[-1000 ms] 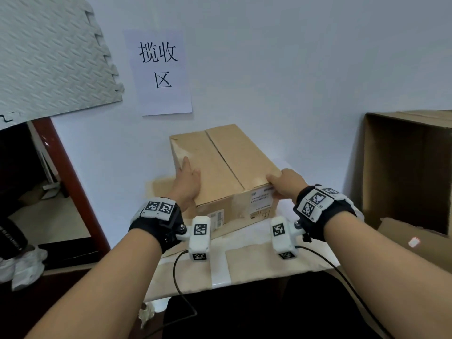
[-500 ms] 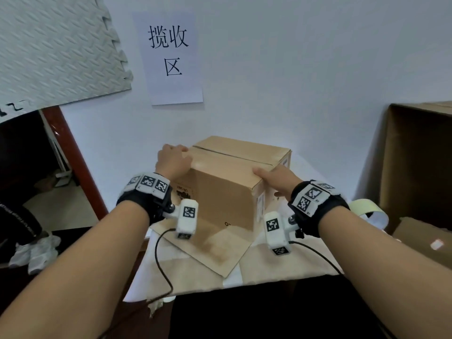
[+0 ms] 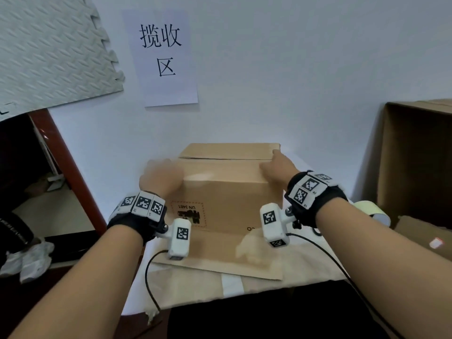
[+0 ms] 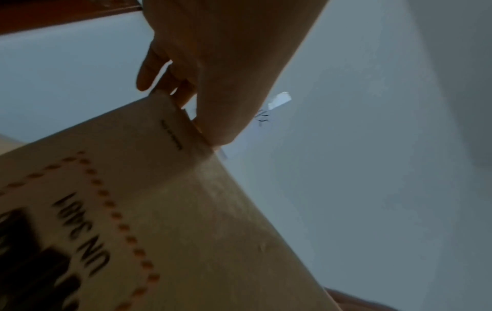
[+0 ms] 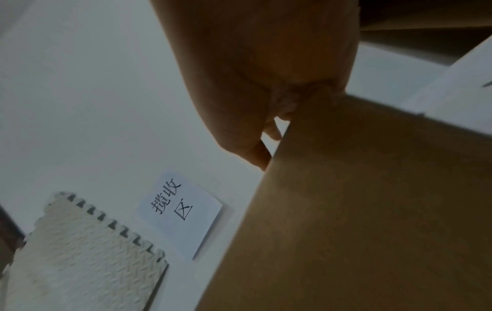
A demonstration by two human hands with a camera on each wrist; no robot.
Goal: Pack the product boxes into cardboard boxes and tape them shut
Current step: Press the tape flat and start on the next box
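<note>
A closed brown cardboard box (image 3: 227, 192) stands on a flat cardboard sheet (image 3: 220, 260) on the table. Its top seam runs left to right, and a face printed with "UN 3481" faces me. My left hand (image 3: 161, 177), blurred by motion, grips the box's near left top corner. In the left wrist view the thumb (image 4: 221, 134) sits on the box (image 4: 159, 210) edge with the fingers past the corner. My right hand (image 3: 276, 165) lies flat on the top right of the box, index finger reaching the far right corner. The right wrist view shows that palm (image 5: 266, 84) against the box (image 5: 346, 210) edge.
A roll of tape (image 3: 369, 209) lies on the table right of the box. A large open cardboard carton (image 3: 415, 155) stands at the far right. A paper sign (image 3: 163, 57) and a foam mat (image 3: 49, 50) hang on the wall behind. The table edge (image 3: 244, 294) is near me.
Both hands have turned the box about a quarter turn on the table, so its seam now runs left to right. The right hand has slid onto the top right corner.
</note>
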